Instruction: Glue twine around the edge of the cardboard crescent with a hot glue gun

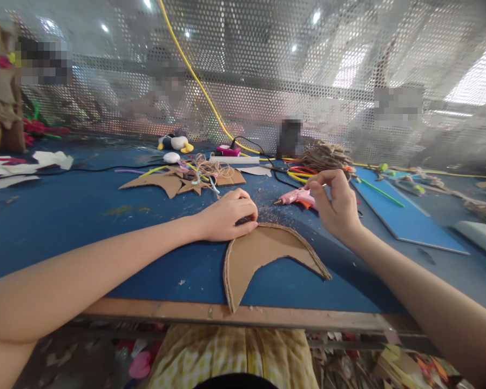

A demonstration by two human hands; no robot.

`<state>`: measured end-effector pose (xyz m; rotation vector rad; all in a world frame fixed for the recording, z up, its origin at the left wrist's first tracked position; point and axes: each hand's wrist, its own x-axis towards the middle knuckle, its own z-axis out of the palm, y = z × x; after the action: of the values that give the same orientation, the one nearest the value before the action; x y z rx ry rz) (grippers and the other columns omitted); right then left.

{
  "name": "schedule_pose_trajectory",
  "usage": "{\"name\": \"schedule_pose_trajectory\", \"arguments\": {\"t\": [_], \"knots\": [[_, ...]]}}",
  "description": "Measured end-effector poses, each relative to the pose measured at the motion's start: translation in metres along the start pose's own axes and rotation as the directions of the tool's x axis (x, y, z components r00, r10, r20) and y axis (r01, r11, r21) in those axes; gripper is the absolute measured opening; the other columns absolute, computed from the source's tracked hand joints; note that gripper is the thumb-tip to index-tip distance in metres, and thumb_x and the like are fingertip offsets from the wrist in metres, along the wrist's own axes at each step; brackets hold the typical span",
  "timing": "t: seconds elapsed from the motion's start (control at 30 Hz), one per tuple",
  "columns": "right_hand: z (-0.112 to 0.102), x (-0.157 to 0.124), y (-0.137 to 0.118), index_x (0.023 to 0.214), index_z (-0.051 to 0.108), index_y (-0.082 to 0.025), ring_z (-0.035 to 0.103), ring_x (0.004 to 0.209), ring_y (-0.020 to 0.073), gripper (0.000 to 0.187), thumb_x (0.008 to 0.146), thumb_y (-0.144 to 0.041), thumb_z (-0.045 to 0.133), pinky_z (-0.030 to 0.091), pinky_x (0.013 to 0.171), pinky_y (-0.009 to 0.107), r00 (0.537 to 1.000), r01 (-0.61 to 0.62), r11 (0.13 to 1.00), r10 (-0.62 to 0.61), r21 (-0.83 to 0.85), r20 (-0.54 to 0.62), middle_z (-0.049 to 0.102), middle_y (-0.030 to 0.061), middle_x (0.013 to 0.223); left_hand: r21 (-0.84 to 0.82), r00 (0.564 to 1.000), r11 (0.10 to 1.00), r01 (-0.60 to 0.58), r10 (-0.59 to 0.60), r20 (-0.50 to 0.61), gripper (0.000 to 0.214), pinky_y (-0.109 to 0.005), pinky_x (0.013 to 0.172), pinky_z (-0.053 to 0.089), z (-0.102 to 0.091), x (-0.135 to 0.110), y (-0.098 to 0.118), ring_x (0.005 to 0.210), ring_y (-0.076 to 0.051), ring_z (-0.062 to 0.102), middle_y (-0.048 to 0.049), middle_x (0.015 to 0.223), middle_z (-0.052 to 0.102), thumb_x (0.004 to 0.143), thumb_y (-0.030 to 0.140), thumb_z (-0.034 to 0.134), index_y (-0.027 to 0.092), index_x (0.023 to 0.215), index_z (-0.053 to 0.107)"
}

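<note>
A brown cardboard crescent [267, 246] lies on the blue tabletop in front of me, its two points toward me. Along its outer edge runs a layered cardboard rim. My left hand [230, 216] is at its upper left, fingers curled and thumb against the rim. Raised above the table to the right, my right hand [336, 205] has its thumb and forefinger pinched together; whatever is between them is too small to make out. Just behind it rests a pink glue gun [294, 196], nozzle pointing left, partly hidden by that hand.
Cardboard stars [192, 185] and tangled twine [213, 167] lie beyond my left hand. A blue board [409, 221] sits at right. Farther back are a bundle of brown cord [326, 155], a toy duck [176, 142] and a yellow cable [194, 67] before a perforated metal screen [247, 70].
</note>
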<state>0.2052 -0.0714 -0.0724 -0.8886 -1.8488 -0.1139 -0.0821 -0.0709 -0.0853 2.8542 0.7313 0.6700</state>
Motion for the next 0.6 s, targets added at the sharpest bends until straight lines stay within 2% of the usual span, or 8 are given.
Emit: {"name": "schedule_pose_trajectory", "arguments": {"t": [0.2,0.3,0.47,0.6], "knots": [[-0.0019,0.0018,-0.0061,0.09,0.056,-0.025,0.063,0.078,0.0183,0.024,0.1,-0.047,0.052,0.051,0.073,0.034,0.999,-0.039,0.999,0.038,0.029,0.028,0.066,0.0028,0.082,0.005,1.0,1.0,-0.004,0.004,0.003,0.015,-0.04,0.097,0.042,-0.0001,-0.0002,-0.0006,0.106,-0.025,0.051,-0.0065,0.098,0.069,0.097,0.029,0.053,0.02,0.093,0.064],[-0.0026,0.002,-0.0063,0.087,0.059,-0.025,0.063,0.074,0.0174,0.026,0.099,-0.048,0.053,0.05,0.07,0.033,0.994,-0.108,0.991,0.107,0.074,0.025,0.066,0.0015,0.079,0.005,1.0,1.0,-0.005,0.005,0.005,0.015,-0.04,0.097,0.042,-0.0003,-0.0002,-0.0005,0.107,-0.025,0.05,-0.0064,0.099,0.069,0.097,0.029,0.053,0.02,0.093,0.063],[0.0014,0.0037,-0.0007,0.076,0.057,-0.025,0.062,0.072,0.0174,0.034,0.098,-0.052,0.055,0.05,0.071,0.035,0.968,-0.245,0.937,0.253,0.247,0.001,0.068,0.0016,0.076,0.008,1.0,1.0,-0.01,0.01,0.003,0.015,-0.04,0.098,0.042,0.0007,-0.0003,-0.0009,0.106,-0.024,0.051,-0.0062,0.098,0.07,0.097,0.029,0.054,0.019,0.093,0.064],[0.0074,0.0081,0.0015,0.072,0.054,-0.025,0.063,0.073,0.0182,0.042,0.097,-0.059,0.052,0.053,0.073,0.038,0.943,-0.316,0.836,0.328,0.448,0.052,0.069,0.0034,0.078,0.012,1.0,1.0,-0.015,0.015,0.005,0.016,-0.04,0.099,0.041,0.0008,-0.0002,-0.001,0.106,-0.024,0.051,-0.0065,0.099,0.07,0.098,0.03,0.053,0.019,0.093,0.064]]}}
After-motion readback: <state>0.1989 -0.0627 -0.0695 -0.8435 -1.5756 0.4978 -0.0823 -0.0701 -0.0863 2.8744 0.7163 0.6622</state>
